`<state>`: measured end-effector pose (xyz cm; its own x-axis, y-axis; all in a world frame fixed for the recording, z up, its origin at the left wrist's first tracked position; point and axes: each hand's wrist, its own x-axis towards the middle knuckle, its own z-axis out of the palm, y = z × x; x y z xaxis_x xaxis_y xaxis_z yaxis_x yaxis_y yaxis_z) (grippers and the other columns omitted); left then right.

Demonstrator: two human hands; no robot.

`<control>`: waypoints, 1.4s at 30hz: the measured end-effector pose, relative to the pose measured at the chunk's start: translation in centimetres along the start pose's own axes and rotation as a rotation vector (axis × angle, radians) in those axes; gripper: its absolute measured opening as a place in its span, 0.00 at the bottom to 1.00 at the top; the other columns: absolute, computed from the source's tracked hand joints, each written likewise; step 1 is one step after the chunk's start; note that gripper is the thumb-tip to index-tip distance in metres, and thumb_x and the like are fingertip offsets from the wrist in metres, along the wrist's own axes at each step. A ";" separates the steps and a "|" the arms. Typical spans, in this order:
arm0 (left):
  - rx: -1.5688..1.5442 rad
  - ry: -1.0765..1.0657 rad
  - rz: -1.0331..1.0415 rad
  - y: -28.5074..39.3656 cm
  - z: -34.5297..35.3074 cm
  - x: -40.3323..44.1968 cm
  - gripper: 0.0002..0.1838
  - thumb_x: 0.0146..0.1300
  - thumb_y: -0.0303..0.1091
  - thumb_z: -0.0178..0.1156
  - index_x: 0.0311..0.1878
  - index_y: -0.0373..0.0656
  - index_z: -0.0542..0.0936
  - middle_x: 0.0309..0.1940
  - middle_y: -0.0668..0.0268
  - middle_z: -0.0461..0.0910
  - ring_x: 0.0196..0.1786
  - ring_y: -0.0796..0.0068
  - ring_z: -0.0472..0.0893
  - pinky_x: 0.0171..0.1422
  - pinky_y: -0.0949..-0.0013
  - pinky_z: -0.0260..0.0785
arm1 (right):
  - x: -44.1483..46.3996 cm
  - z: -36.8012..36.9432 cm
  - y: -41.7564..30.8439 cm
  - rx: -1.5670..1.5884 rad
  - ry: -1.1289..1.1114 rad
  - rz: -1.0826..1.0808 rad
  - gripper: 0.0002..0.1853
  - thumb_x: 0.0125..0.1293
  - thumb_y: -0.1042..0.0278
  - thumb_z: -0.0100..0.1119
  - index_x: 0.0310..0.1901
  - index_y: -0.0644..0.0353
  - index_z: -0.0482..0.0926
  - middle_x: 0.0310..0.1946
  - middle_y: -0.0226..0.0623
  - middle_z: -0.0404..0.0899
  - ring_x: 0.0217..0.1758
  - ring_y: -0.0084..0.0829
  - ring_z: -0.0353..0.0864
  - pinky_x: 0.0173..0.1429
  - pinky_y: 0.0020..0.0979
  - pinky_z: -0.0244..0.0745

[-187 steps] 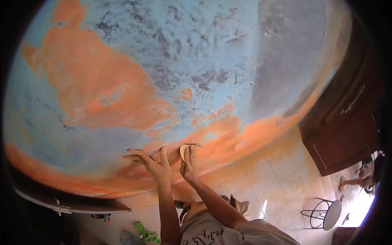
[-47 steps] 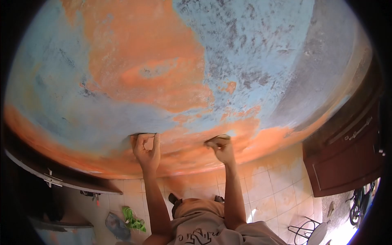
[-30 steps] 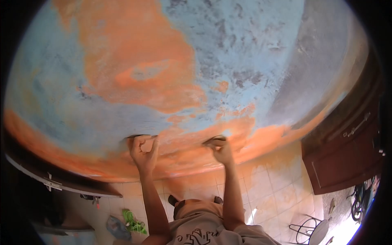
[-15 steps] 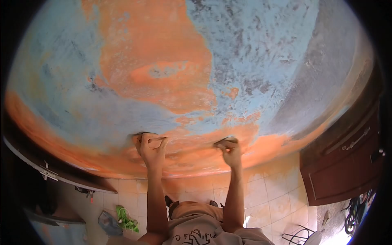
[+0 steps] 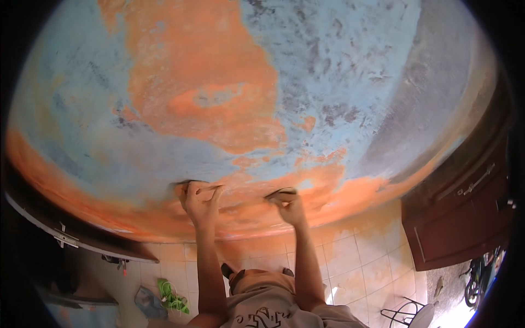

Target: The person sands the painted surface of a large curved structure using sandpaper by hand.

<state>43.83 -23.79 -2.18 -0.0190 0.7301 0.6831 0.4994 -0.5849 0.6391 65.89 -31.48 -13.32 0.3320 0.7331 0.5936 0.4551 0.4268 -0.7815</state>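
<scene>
A large wall (image 5: pixel 202 126) with worn patches of orange, light blue and grey fills the upper view. Low on its orange band, my left hand (image 5: pixel 201 205) is closed round a thin dark piece that looks like sandpaper (image 5: pixel 188 182), pressed to the surface. To its right, my right hand (image 5: pixel 288 208) pinches a similar dark piece of sandpaper (image 5: pixel 280 192), also against the wall. My fingers partly cover both pieces, so their full shape is hidden.
Below is a tiled floor (image 5: pixel 344 259) with orange dust. A reddish-brown door (image 5: pixel 459 218) stands at right, near a dark-framed stool (image 5: pixel 407 311) and a bicycle (image 5: pixel 476 284). At lower left lie a green coiled cord (image 5: pixel 172 298) and a grey-blue bag-like item (image 5: pixel 150 302).
My right hand has slid left along the wall with its dark piece, closer to my left hand. My left hand stays at nearly the same spot. The view has shifted slightly.
</scene>
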 end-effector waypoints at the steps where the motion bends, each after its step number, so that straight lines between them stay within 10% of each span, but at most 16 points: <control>1: 0.008 0.008 -0.009 0.3 -0.1 0.0 0.19 0.39 0.26 0.79 0.32 0.45 0.77 0.41 0.64 0.68 0.47 0.65 0.68 0.50 0.62 0.64 | 0.3 -1.6 -0.1 -0.073 0.034 -0.098 0.07 0.56 0.84 0.60 0.28 0.62 0.86 0.29 0.37 0.86 0.36 0.29 0.84 0.40 0.29 0.76; 5: -0.039 0.041 -0.025 1.0 0.1 -0.3 0.19 0.39 0.26 0.79 0.32 0.45 0.77 0.40 0.65 0.68 0.44 0.67 0.66 0.48 0.62 0.63 | -0.8 -3.5 1.2 0.273 0.142 0.137 0.08 0.58 0.85 0.59 0.32 0.63 0.87 0.30 0.35 0.86 0.35 0.29 0.84 0.40 0.29 0.77; 11: -0.070 0.018 0.002 0.5 0.5 -0.2 0.20 0.39 0.26 0.79 0.33 0.46 0.77 0.38 0.66 0.69 0.42 0.69 0.66 0.47 0.65 0.62 | -1.1 0.2 -1.3 -0.078 0.022 0.040 0.05 0.62 0.84 0.59 0.32 0.69 0.85 0.33 0.40 0.83 0.37 0.31 0.84 0.44 0.30 0.81; 14: -0.057 0.028 -0.019 0.6 0.2 -0.5 0.20 0.39 0.25 0.79 0.33 0.46 0.77 0.37 0.67 0.69 0.42 0.69 0.66 0.47 0.65 0.62 | -1.2 -3.9 -0.7 0.549 0.259 0.288 0.05 0.64 0.83 0.59 0.31 0.70 0.83 0.32 0.39 0.82 0.39 0.33 0.84 0.47 0.34 0.80; 20: -0.053 0.036 -0.005 0.3 0.1 -0.4 0.20 0.39 0.24 0.79 0.33 0.46 0.77 0.38 0.67 0.68 0.44 0.69 0.66 0.48 0.65 0.63 | -1.8 1.9 0.5 0.133 0.206 0.143 0.03 0.61 0.83 0.62 0.34 0.69 0.84 0.33 0.37 0.85 0.39 0.31 0.84 0.48 0.29 0.81; 26: -0.062 0.061 -0.027 0.8 0.3 -0.4 0.20 0.39 0.24 0.79 0.34 0.46 0.77 0.37 0.68 0.69 0.44 0.68 0.68 0.49 0.64 0.63 | -2.2 -0.1 1.2 0.656 0.306 0.439 0.05 0.62 0.80 0.61 0.29 0.68 0.84 0.32 0.40 0.85 0.35 0.33 0.84 0.45 0.34 0.81; 29: -0.070 0.024 -0.033 0.8 0.3 -0.2 0.20 0.39 0.24 0.79 0.34 0.45 0.77 0.38 0.67 0.69 0.44 0.67 0.68 0.50 0.64 0.63 | -2.5 5.5 2.3 0.055 0.066 -0.071 0.02 0.58 0.79 0.65 0.32 0.63 0.86 0.30 0.35 0.86 0.24 0.27 0.74 0.32 0.33 0.69; 42: -0.022 0.025 0.011 0.2 0.1 -0.1 0.20 0.39 0.25 0.80 0.32 0.45 0.77 0.39 0.66 0.69 0.46 0.66 0.69 0.50 0.62 0.64 | -1.6 4.1 0.8 0.379 -0.058 0.328 0.06 0.60 0.79 0.61 0.30 0.64 0.87 0.28 0.36 0.86 0.31 0.26 0.82 0.38 0.29 0.77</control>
<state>44.00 -23.90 -2.14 -0.0356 0.7148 0.6984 0.4807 -0.6004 0.6391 62.29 -30.14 -15.71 0.3561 0.8845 0.3014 -0.0013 0.3230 -0.9464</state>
